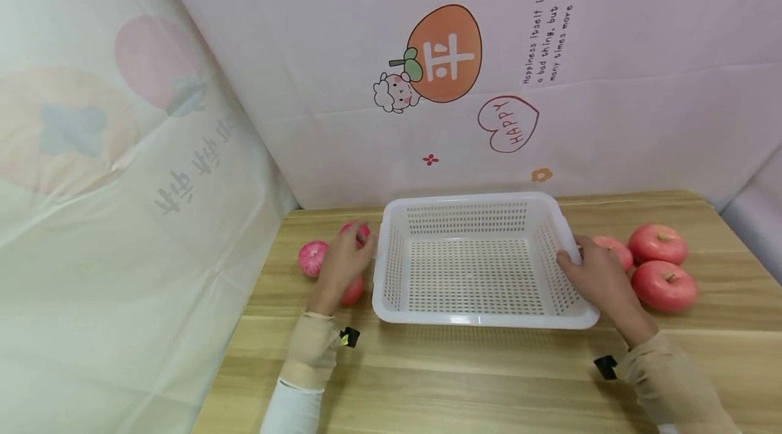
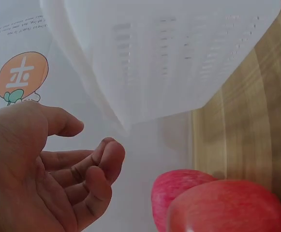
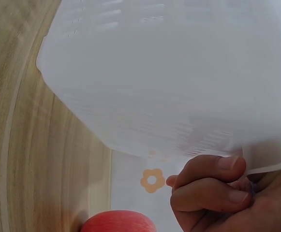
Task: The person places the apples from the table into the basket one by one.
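A white perforated plastic basket (image 1: pixel 470 318) is at the middle of the wooden table. My right hand (image 1: pixel 601 278) grips its right rim, thumb on the inner side; the right wrist view shows the fingers (image 3: pixel 208 195) curled at the rim. My left hand (image 1: pixel 345 261) hovers beside the basket's left side, above several reddish fruits. In the left wrist view that hand (image 2: pixel 48 169) has loosely bent fingers, holds nothing and is apart from the basket (image 2: pixel 155 63). Under and around it are a pink streaked fruit (image 1: pixel 313 258), another pink one (image 1: pixel 354 227) and a red apple (image 1: pixel 352 293), partly hidden.
Right of the basket, near my right hand, lie red apples: one at the back (image 1: pixel 658 244), one in front (image 1: pixel 664 286) and one partly covered by the hand (image 1: pixel 616 252). A printed cloth (image 1: pixel 342 81) hangs behind the table (image 1: pixel 464 386) and along its left side.
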`<state>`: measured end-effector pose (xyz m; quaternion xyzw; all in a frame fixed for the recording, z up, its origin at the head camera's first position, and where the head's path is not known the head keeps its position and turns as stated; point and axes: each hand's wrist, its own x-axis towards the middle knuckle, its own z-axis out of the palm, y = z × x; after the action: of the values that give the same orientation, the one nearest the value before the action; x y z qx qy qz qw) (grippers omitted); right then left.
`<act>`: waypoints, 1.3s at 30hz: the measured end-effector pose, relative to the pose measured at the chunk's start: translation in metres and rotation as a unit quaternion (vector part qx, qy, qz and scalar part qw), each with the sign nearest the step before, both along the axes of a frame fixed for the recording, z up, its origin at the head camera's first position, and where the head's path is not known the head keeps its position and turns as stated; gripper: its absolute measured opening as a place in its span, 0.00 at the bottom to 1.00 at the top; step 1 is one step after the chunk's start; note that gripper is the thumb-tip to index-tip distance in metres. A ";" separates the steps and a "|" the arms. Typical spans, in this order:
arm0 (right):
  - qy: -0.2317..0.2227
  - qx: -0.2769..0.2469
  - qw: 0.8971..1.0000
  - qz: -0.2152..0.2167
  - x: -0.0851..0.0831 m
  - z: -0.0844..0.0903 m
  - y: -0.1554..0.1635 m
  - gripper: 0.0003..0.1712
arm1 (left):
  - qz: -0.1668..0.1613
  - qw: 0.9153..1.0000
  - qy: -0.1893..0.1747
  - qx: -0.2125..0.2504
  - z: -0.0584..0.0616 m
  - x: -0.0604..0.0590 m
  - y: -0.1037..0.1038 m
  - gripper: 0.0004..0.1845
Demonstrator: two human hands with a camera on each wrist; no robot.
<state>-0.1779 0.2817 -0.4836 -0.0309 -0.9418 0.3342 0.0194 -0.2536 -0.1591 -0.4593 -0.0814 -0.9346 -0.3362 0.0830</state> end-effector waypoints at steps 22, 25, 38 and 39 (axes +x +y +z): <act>-0.013 -0.005 1.000 -0.004 0.002 0.003 -0.002 0.40 | -0.011 0.998 0.022 -0.057 0.008 -0.039 -0.017 0.24; -0.009 -0.005 1.000 -0.003 0.002 0.002 -0.002 0.40 | -0.012 0.997 0.024 -0.068 0.005 -0.046 -0.020 0.24; 0.001 -0.003 1.000 0.001 0.000 -0.001 0.000 0.39 | -0.026 0.993 -0.014 -0.116 -0.009 -0.064 -0.026 0.30; 0.001 -0.003 1.000 0.001 0.000 -0.001 0.000 0.40 | -0.028 0.992 -0.018 -0.119 -0.009 -0.065 -0.026 0.31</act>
<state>-0.1780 0.2820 -0.4847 -0.0296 -0.9409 0.3367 0.0200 -0.3185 -0.1855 -0.4687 -0.1102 -0.9667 -0.2263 0.0462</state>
